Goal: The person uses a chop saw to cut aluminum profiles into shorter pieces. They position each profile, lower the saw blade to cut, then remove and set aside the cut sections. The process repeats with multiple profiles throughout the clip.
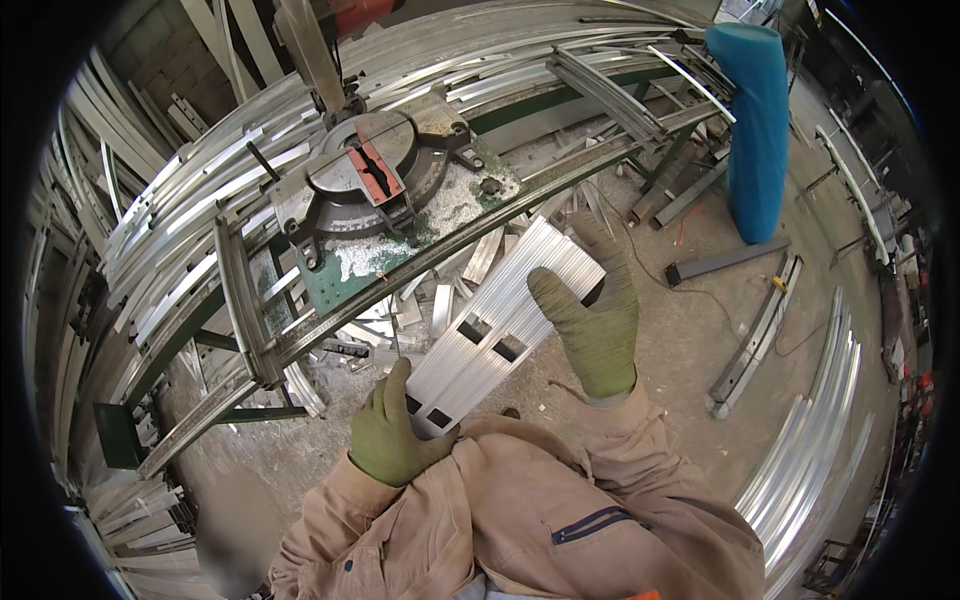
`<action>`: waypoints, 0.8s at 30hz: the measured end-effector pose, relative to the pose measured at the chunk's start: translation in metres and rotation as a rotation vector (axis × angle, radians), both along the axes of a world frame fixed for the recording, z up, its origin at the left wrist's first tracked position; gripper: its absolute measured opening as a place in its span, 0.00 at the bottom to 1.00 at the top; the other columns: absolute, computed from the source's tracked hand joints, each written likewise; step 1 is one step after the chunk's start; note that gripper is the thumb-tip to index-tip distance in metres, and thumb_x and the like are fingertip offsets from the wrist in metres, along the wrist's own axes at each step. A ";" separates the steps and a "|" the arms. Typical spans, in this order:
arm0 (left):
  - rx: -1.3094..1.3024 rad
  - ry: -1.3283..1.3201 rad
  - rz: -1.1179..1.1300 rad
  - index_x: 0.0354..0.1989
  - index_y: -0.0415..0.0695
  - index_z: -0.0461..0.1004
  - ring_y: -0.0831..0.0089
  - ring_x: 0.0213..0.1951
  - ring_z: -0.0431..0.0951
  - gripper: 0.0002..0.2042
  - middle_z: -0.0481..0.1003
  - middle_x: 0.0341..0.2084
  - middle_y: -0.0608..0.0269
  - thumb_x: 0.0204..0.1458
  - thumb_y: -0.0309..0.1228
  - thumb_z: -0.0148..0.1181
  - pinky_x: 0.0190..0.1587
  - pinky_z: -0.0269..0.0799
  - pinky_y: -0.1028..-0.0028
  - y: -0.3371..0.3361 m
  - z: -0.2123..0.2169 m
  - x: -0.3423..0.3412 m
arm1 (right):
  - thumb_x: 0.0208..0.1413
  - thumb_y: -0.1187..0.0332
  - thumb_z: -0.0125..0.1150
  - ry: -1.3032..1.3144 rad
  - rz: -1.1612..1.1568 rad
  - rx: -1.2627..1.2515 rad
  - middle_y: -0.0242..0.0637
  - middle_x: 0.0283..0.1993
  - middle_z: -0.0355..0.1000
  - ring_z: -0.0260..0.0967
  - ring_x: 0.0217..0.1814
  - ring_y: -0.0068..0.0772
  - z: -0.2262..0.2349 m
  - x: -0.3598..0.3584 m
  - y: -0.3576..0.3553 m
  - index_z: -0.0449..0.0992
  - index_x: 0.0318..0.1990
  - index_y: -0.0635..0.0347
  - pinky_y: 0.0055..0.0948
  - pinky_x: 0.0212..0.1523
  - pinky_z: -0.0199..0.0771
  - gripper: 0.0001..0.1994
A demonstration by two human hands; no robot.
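Note:
Between my gloved hands is a pair of ribbed, silvery aluminium profiles (500, 300), lying side by side, with dark rectangular cutouts near the middle and at the lower end. My left hand (388, 428), in a green glove, grips the lower end. At the upper right end, my right hand (598, 318), also green-gloved, is closed round the profiles with its thumb on top. They slant across in front of my body, near the edge of a green metal bench. On that bench stands a cutting saw with a round dark base (365, 165) and a red slotted insert (373, 172).
Long aluminium bars (180, 270) lie piled behind and left of the saw. Offcuts (442, 308) litter the floor under the bench rail (440, 245). A blue wrapped roll (757, 140) stands at the right, near a dark square tube (728, 262). Shiny profiles (810, 440) lie on the floor at lower right.

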State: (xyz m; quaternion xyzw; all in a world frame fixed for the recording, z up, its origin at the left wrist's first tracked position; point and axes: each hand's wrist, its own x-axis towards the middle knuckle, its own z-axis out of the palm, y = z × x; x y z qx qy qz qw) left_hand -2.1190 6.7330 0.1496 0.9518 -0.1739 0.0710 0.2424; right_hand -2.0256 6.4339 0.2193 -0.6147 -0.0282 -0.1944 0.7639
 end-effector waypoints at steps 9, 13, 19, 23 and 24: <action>-0.064 0.043 -0.011 0.84 0.30 0.62 0.39 0.52 0.91 0.66 0.83 0.61 0.36 0.42 0.54 0.96 0.47 0.93 0.49 -0.005 -0.012 -0.010 | 0.70 0.74 0.87 0.099 0.006 0.007 0.43 0.66 0.89 0.87 0.63 0.29 0.023 -0.017 -0.009 0.85 0.73 0.68 0.31 0.62 0.92 0.27; -0.062 -0.023 -0.034 0.84 0.31 0.62 0.39 0.51 0.91 0.66 0.83 0.61 0.36 0.42 0.54 0.96 0.46 0.93 0.49 -0.006 -0.015 -0.011 | 0.69 0.74 0.87 0.091 -0.020 -0.019 0.43 0.65 0.89 0.88 0.63 0.28 0.031 -0.021 -0.008 0.85 0.71 0.69 0.31 0.62 0.92 0.26; -0.072 0.018 -0.039 0.84 0.31 0.61 0.39 0.52 0.91 0.67 0.83 0.61 0.36 0.42 0.54 0.97 0.47 0.93 0.48 -0.008 -0.013 -0.013 | 0.68 0.75 0.88 0.099 -0.039 -0.034 0.43 0.62 0.91 0.89 0.59 0.28 0.030 -0.025 -0.011 0.86 0.71 0.69 0.31 0.59 0.93 0.26; -0.078 0.004 -0.055 0.85 0.32 0.60 0.39 0.50 0.92 0.68 0.84 0.60 0.37 0.42 0.54 0.97 0.46 0.93 0.48 -0.007 -0.014 -0.013 | 0.67 0.74 0.88 0.073 -0.044 -0.156 0.44 0.60 0.92 0.90 0.56 0.28 0.040 -0.028 -0.013 0.85 0.70 0.70 0.31 0.56 0.94 0.27; -0.080 -0.001 -0.066 0.86 0.33 0.59 0.39 0.49 0.92 0.68 0.85 0.59 0.37 0.42 0.55 0.97 0.46 0.93 0.48 -0.007 -0.015 -0.012 | 0.66 0.73 0.89 0.060 -0.052 -0.165 0.45 0.59 0.92 0.90 0.55 0.29 0.040 -0.028 -0.012 0.84 0.72 0.70 0.32 0.55 0.94 0.30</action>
